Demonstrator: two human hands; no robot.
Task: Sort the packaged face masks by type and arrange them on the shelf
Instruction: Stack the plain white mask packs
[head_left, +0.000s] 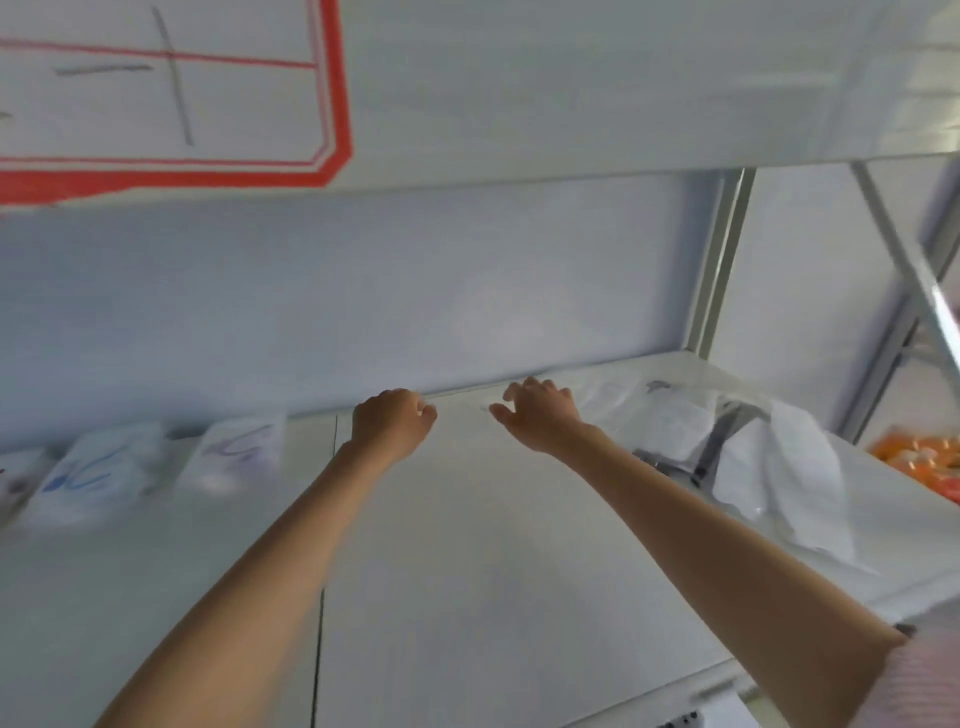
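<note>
Both forearms reach over the shelf: left hand curled, right hand spread toward light, slippery, soft mask packets; grasp edges.

Two bare forearms, left grip, right grip, pale pink ribbed sleeve at right elbow
</note>
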